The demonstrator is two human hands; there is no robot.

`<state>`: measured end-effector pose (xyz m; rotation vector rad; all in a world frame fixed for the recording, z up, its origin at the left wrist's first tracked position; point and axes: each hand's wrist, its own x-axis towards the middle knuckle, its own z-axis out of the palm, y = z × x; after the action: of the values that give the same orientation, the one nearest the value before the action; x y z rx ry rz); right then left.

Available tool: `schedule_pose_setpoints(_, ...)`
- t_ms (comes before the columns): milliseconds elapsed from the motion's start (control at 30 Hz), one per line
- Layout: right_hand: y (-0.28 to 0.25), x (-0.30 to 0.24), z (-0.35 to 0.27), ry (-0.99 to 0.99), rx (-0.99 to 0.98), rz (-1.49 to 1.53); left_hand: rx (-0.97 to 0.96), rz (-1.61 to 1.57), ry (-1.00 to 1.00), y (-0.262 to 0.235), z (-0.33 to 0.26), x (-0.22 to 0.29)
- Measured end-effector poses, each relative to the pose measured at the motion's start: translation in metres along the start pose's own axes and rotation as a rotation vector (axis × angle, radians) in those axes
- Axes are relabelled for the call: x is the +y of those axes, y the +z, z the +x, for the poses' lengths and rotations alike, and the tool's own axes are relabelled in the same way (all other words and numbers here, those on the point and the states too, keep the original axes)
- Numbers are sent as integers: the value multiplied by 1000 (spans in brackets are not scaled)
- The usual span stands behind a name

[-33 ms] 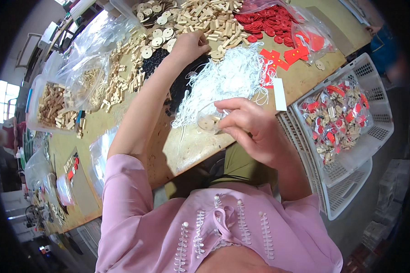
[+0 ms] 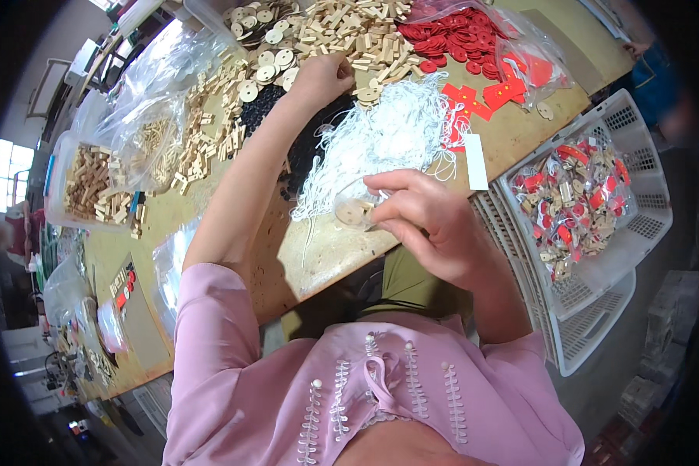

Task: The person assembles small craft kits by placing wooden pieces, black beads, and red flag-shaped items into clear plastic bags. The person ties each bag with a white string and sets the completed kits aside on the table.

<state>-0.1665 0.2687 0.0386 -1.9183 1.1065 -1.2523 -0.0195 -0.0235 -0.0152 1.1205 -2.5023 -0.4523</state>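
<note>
My right hand (image 2: 431, 221) pinches the edge of a small clear plastic bag (image 2: 353, 208) near the table's front edge. Pale wooden pieces show through the plastic. Stretched far forward, my left hand (image 2: 322, 80) is at the near side of a heap of small wooden blocks (image 2: 357, 35), beside some wooden discs (image 2: 268, 68). Its fingers are curled together, and whatever is between them is hidden. A tangle of white string (image 2: 388, 128) lies between my two hands. Small black parts (image 2: 262, 107) are spread beneath my left forearm.
Red discs (image 2: 450, 35) and red flag cards (image 2: 505, 93) lie at the back right. A white crate (image 2: 652, 221) of filled bags stands right of the table. To the left sit a plastic tub (image 2: 58, 182) of wooden blocks and clear bags (image 2: 147, 70). A white card (image 2: 476, 161) overhangs the edge.
Hardly anything differs. My left hand is a touch further left and the view has shifted very slightly; my right hand keeps hold of the plastic bag.
</note>
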Motion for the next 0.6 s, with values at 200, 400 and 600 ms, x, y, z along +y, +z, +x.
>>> schedule_pose_setpoints(200, -7, 6, -2, 7, -1, 1, -356, -286, -128, -25, 4, 21)
schedule_pose_setpoints(400, -8, 9, -1, 30, -13, 27, -356, -82, 42, -23, 4, 15)
schedule_pose_setpoints(600, -9, 10, -1, 39, -13, 29, -235, -13, 62, -19, 8, 21)
